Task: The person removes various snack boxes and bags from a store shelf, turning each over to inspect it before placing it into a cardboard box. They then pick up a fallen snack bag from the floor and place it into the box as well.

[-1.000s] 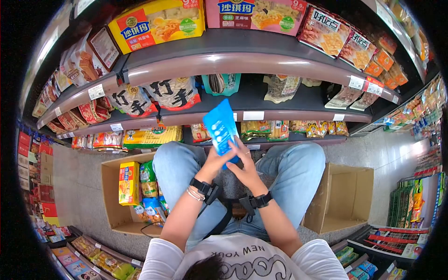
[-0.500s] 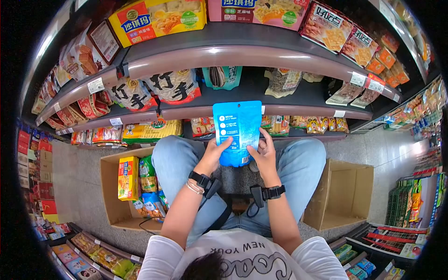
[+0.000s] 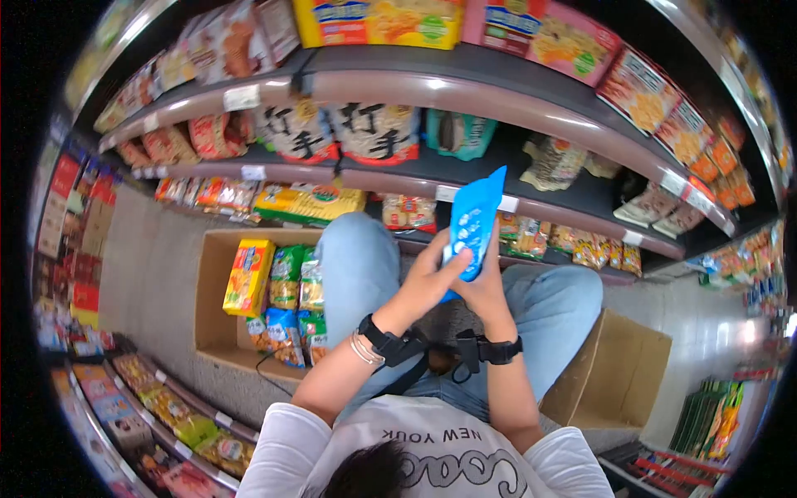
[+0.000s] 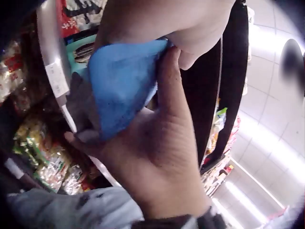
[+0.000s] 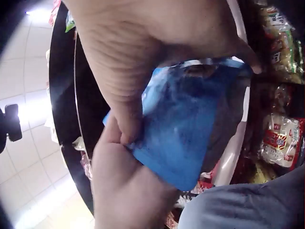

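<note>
A blue stand-up pouch [image 3: 475, 224] with white print is tilted in front of the shelves, between both hands. My left hand [image 3: 427, 278] grips its left and lower part, the thumb lying across the printed face. On the other side my right hand [image 3: 488, 290] holds the lower edge, fingers partly hidden behind the pouch. In the left wrist view the blue pouch [image 4: 124, 81] shows its plain bluish surface, the right thumb pressing its edge. The right wrist view shows the pouch [image 5: 176, 124] with both hands on it.
A cardboard box [image 3: 217, 332] with several snack packs stands left of the knees. A second cardboard box [image 3: 614, 365] is at the right. Ahead, shelves hold white and red bags [image 3: 375, 133], a teal pouch [image 3: 459, 133] and yellow packs [image 3: 309, 202].
The pouch turned from tilted to facing me flat, then tilted again, almost edge-on. The head view has shifted left, so shelves and hands appear further right. Both hands stay on the pouch.
</note>
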A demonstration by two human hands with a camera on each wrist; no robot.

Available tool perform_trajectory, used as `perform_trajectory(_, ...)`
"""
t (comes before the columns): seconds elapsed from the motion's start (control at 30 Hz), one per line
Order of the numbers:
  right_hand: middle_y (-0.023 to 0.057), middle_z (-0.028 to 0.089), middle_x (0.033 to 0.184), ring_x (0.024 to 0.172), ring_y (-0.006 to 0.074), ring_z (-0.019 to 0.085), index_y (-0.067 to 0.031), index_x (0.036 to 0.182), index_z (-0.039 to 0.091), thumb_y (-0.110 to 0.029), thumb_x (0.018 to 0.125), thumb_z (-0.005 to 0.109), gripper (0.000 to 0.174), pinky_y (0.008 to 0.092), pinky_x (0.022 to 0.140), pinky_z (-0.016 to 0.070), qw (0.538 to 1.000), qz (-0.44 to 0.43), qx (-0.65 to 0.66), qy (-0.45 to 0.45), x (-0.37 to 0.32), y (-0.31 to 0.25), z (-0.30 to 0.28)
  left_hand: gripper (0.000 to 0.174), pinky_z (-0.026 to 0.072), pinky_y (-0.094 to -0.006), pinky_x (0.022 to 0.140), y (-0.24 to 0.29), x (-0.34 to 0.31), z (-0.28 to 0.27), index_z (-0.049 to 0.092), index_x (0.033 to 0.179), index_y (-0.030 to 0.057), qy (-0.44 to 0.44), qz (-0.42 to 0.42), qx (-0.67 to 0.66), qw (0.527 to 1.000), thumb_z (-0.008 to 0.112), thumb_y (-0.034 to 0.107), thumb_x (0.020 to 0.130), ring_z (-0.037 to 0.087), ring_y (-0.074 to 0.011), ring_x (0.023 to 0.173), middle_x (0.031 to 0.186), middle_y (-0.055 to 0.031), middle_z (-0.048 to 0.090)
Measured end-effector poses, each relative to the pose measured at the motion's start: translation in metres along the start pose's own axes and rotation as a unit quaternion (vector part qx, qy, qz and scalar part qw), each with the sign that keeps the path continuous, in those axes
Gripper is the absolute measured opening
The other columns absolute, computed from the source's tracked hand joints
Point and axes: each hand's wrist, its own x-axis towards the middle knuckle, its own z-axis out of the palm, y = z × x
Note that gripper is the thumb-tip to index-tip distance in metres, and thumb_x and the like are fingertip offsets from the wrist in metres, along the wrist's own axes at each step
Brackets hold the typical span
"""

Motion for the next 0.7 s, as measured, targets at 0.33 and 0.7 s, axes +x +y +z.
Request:
perform_trajectory(0.33, 0.0159, 0.034, 0.139, 0.126, 0.0258, 0.039, -0.0009, 0.143, 0.014, -0.01, 0.052, 0.089, 0.118, 0.0383, 0.103, 0.0366, 0.981, -0.015, 0.136, -0.137, -0.001, -0.082, 0.096, 0.041, 0.0461, -0.0272, 0.086, 0.083, -0.092, -0.062, 0.051, 0.122, -0.0022, 0.128, 0.071, -0.022, 0.989, 0.059, 0.024, 0.092, 0.054, -0.0112, 0.101, 0.112, -0.0063, 0.059)
perform_trajectory(0.7, 0.0131, 0.051, 0.12, 0.112, 0.0201, 0.051, -0.0024, 0.126, 0.033, -0.001, 0.067, 0.079, 0.076, 0.0332, 0.093, 0.043, 0.913, 0.022, 0.235, -0.332, -0.014, -0.075, 0.231, 0.027, 0.0506, -0.0267, 0.079, 0.095, -0.202, -0.165, 0.058, 0.11, 0.0016, 0.401, 0.154, 0.002, 0.903, 0.063, 0.017, 0.089, 0.062, -0.0115, 0.089, 0.102, -0.0055, 0.065)
